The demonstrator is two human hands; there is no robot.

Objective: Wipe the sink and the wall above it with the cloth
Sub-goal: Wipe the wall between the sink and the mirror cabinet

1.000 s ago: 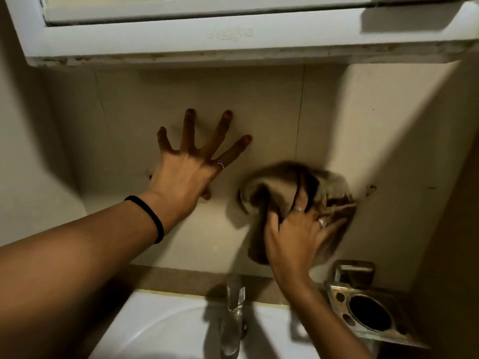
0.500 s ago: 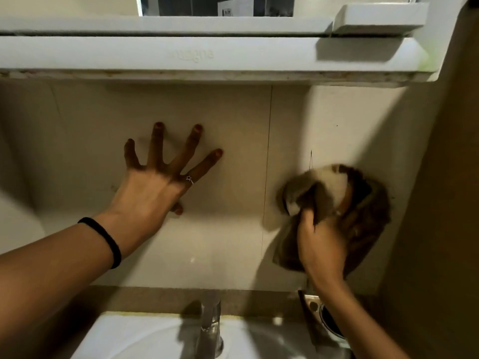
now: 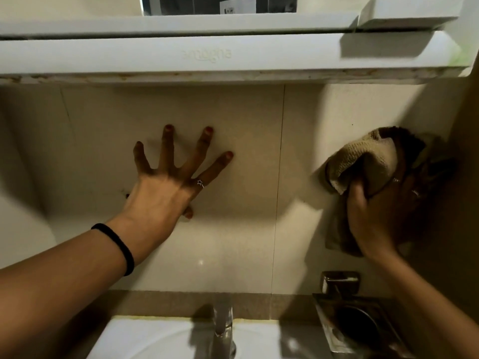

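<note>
The person's left hand (image 3: 166, 187) is pressed flat against the beige tiled wall (image 3: 246, 141) above the sink, fingers spread wide and holding nothing, with a thin black band (image 3: 118, 246) around the wrist and a small ring on one finger. Well to the right of it, the right hand (image 3: 375, 216) is clenched around a bunched tan and brown woven cloth (image 3: 363, 161), pushing it against the wall near the right-hand corner; the lighter tan fold bulges out above the thumb, while a darker part of the cloth hangs down behind the palm. Above both hands runs the long white plastic shelf (image 3: 181, 57) of a bathroom cabinet, its underside stained along the edge. Below, the rim of the white ceramic sink (image 3: 145, 335) shows at the bottom of the view, with a chrome metal tap (image 3: 223, 330) rising from its back edge. To the right of the tap, fixed to the wall under the right forearm, is a square metal holder with a round opening (image 3: 360, 325), looking tarnished and dim in the shadow
</note>
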